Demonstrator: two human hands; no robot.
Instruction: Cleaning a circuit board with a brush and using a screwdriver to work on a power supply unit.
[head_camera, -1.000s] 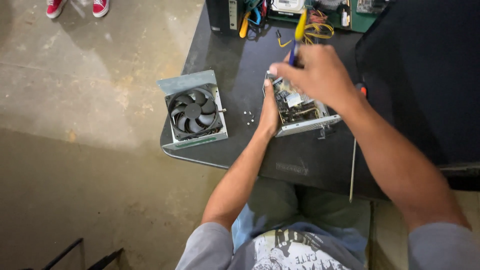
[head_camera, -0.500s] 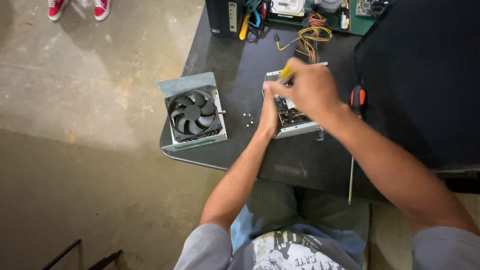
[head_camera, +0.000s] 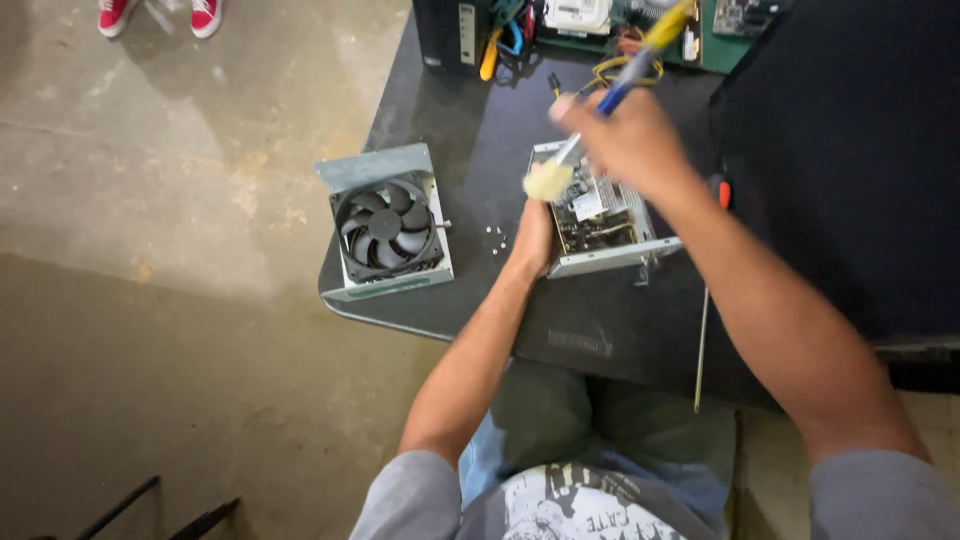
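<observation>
Bare concrete floor (head_camera: 180, 200) surrounds a dark table (head_camera: 600, 330) with a rounded corner. On the table sits an open metal box of circuit parts (head_camera: 600, 225), its long side toward the person. The left hand (head_camera: 535, 240) rests against the box's left edge, fingers curled onto the metal. The right hand (head_camera: 630, 140) hovers just above the box, fingers closed around a brush (head_camera: 610, 95) with a blue and yellow handle; its pale bristles hang over the box's left end. Left of the box, well apart, lies a metal cover with a black fan (head_camera: 385, 225). Small screws (head_camera: 495, 237) lie between fan and box. Beyond the box is a tangle of wires (head_camera: 625, 65). Red shoes (head_camera: 160, 15) stand far off on the floor
</observation>
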